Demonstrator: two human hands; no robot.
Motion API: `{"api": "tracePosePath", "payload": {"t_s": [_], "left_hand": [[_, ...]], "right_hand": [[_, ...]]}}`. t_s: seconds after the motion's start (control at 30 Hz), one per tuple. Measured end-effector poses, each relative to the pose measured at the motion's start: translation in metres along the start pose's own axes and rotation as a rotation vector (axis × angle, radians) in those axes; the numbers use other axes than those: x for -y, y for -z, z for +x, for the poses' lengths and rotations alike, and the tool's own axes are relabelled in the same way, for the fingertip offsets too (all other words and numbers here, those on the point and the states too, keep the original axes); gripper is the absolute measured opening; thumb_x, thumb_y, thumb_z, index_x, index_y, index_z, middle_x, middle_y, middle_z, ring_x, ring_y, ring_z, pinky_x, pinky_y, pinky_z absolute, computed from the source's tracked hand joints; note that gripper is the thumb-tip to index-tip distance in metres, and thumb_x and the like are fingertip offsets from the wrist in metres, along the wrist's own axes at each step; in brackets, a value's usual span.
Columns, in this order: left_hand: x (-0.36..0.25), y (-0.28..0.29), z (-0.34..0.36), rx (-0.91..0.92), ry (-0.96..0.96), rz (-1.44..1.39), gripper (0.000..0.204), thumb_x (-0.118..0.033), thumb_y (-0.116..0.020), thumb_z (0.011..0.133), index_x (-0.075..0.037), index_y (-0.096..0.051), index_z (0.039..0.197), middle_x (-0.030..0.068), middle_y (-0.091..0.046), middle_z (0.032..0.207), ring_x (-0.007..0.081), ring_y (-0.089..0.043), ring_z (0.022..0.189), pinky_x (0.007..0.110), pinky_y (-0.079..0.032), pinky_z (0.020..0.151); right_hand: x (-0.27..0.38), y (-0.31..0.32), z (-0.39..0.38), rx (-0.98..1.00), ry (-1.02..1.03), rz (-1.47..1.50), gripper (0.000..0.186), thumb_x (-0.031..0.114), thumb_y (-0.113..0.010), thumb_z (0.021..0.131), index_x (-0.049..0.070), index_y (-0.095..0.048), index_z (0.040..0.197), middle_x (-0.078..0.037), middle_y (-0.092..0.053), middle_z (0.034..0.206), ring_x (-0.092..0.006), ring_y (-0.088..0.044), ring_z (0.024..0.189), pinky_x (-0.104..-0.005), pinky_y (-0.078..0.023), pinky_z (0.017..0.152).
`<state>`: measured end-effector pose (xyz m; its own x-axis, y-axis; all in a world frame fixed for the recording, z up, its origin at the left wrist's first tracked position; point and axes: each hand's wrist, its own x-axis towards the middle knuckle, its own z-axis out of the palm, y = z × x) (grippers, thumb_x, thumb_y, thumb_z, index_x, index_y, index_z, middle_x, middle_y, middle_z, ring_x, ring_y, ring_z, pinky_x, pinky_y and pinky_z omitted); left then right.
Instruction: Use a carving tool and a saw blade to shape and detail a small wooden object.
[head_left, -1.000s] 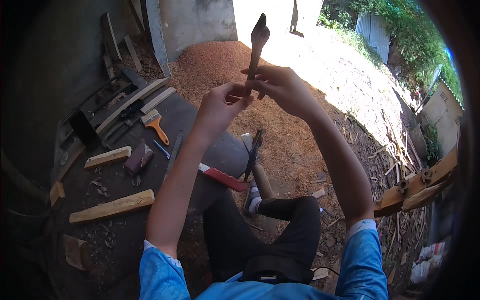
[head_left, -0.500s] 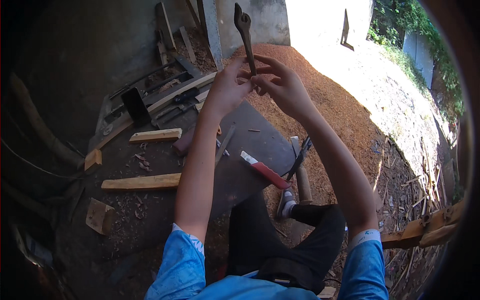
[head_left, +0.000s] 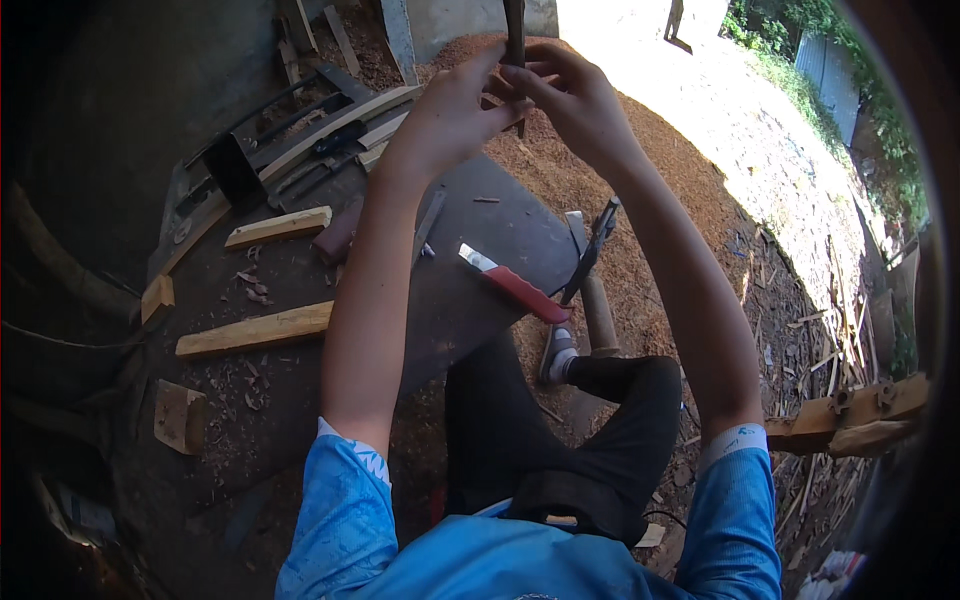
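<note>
Both arms reach out beyond the far edge of a dark worktable (head_left: pixel 450 320). Between my hands stands a dark, slender wrench-shaped piece (head_left: pixel 515 25), held nearly upright, its top cut off by the upper frame edge. My left hand (head_left: pixel 455 115) is closed around its lower part, some fingers hidden behind it. My right hand (head_left: pixel 575 105) pinches it from the other side with thumb and fingers. Below them on the table lie a red-handled tool (head_left: pixel 525 295) with a pale blade and a dark narrow strip (head_left: pixel 428 225).
Wood pieces (head_left: pixel 255 330) and shavings lie across the table's left. A black upright panel (head_left: pixel 235 172) stands near long battens. Beside the right corner are a dark tool (head_left: pixel 590 250) and a wooden handle (head_left: pixel 600 315). Sawdust (head_left: pixel 660 170) is heaped beyond.
My hands and the wrench-shaped piece have risen in the picture, so its head is now out of frame. The view has tilted, shifting the table slightly up and left.
</note>
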<state>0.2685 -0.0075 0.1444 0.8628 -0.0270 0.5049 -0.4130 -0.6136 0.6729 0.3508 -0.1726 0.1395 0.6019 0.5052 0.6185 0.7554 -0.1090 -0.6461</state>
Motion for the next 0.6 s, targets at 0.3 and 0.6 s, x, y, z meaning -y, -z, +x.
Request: {"api": "tracePosePath", "payload": {"t_s": [0.3,0.6], "left_hand": [[0.006,-0.033,0.002,0.114,-0.042,-0.060,0.072,-0.036,-0.074,0.096,-0.012,-0.043,0.157,0.0138,-0.071,0.117,0.0211,-0.072,0.105,0.035,-0.057,0.090],[0.026,-0.062,0.001,0.286,-0.105,-0.062,0.043,-0.029,-0.065,0.103,-0.009,-0.062,0.141,0.0067,-0.070,0.117,0.0142,-0.068,0.103,0.030,-0.054,0.095]], "right_hand": [[0.013,0.072,-0.088,-0.075,-0.223,0.051,0.038,0.033,-0.067,0.100,-0.001,-0.069,0.117,-0.013,-0.076,0.098,-0.0200,-0.074,0.090,-0.0351,-0.057,0.079],[0.031,0.065,-0.240,-0.186,-0.688,0.253,0.030,0.026,-0.066,0.102,0.001,-0.069,0.118,-0.007,-0.073,0.088,-0.0117,-0.068,0.081,-0.0281,-0.052,0.074]]}}
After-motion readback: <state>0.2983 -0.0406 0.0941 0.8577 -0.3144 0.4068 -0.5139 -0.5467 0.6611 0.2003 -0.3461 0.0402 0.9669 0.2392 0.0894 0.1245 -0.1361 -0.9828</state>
